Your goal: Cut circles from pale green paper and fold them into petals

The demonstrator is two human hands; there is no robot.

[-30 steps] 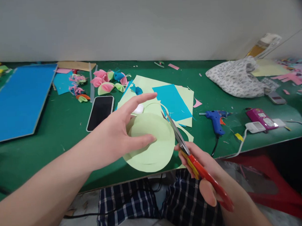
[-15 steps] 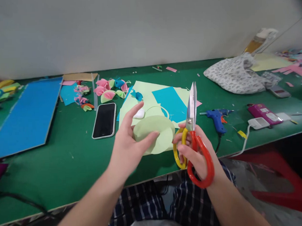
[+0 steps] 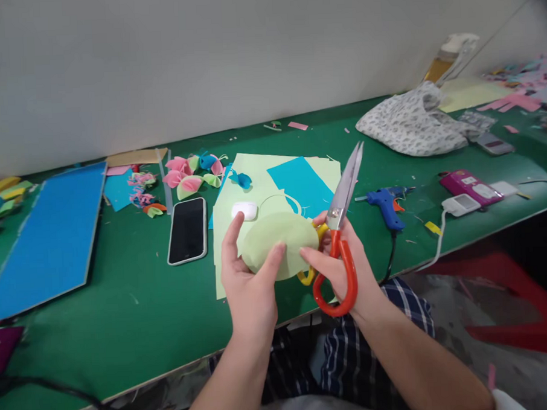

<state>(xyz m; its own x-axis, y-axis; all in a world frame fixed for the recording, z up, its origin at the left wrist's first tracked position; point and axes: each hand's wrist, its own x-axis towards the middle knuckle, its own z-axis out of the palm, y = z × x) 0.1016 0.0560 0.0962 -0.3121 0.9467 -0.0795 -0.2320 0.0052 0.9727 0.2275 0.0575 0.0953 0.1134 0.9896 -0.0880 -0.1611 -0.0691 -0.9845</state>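
A rounded piece of pale green paper [image 3: 277, 234] is pinched in my left hand [image 3: 252, 281], with the thumb lying over its front. My right hand [image 3: 355, 265] keeps hold of scissors [image 3: 341, 208] with one red and one yellow handle. Their blades point up and away, close together. The right thumb also presses on the right edge of the green paper; the yellow handle is partly hidden behind it. Beneath the hands lie pale green sheets [image 3: 225, 243], a blue paper [image 3: 302, 182], a thin paper ring [image 3: 293, 202] and a small white case [image 3: 244, 210].
Left of the sheets lies a phone [image 3: 187, 232], then a large blue board [image 3: 52, 230]. Paper flowers [image 3: 188, 175] sit behind the phone. To the right are a blue glue gun [image 3: 386, 206], a purple box [image 3: 470, 187], a patterned cloth [image 3: 410, 123] and a bottle [image 3: 446, 58].
My right hand has moved left with the scissors, and its thumb now meets the green paper. The scissors tilt more to the right. The view has turned slightly.
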